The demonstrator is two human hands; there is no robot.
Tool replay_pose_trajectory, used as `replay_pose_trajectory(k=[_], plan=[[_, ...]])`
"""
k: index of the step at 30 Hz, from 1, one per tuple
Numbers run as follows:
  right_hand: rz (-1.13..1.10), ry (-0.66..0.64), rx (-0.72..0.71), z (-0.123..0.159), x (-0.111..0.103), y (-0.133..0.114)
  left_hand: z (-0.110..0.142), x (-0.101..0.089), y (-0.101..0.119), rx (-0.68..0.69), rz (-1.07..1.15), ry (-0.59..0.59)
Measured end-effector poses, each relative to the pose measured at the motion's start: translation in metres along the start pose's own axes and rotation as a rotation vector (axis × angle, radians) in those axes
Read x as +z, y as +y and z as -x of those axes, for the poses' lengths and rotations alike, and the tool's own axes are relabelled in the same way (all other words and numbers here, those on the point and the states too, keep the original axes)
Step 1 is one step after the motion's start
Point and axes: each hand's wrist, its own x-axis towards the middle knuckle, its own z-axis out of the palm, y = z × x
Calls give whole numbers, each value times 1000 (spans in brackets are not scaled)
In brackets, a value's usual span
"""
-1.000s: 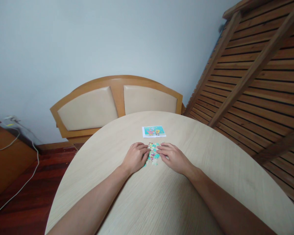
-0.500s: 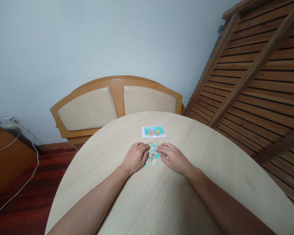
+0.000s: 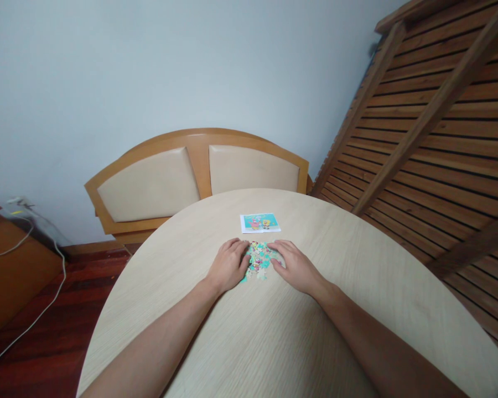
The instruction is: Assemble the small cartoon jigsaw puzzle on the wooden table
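Puzzle pieces (image 3: 258, 262) in teal, cream and pink lie heaped on a pale round table (image 3: 382, 271) in the head view, flanked by the left hand (image 3: 229, 265) and the right hand (image 3: 294, 267), both loosely spread at the heap's edges, a cartoon card (image 3: 260, 223) flat just beyond

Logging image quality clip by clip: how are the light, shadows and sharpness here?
Head view: soft light, faint shine atop the headboard; head view: a dim shadow on the table beside the right forearm; head view: puzzle pieces slightly soft, single prints hard to read.
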Motion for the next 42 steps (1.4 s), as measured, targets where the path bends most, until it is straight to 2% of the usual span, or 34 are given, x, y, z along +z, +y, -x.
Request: replay_pose_trajectory(k=[6, 11, 17, 21, 26, 35, 39, 42], plan=[[32, -16, 13, 0, 1, 2, 2, 0, -1, -5, -59, -18], [70, -96, -37, 0, -2, -2, 2, 0, -1, 12, -99, -41], [95, -140, -76, 0, -5, -4, 1, -8, 6, 56, 10, 10], [91, -127, -93, -1, -5, -5, 0, -14, 13, 165, 47, -48], [74, -94, -100, -2, -5, -6, 1, -17, 17, 172, 37, -150], [64, -62, -26, -1, -7, -8, 1, -12, 13, 187, 56, -112], [63, -26, 6, -1, -4, -5, 0, -14, 13, 232, 99, -105], [71, -9, 23, 0, -1, -2, 0, -16, 14, 216, 111, -77]])
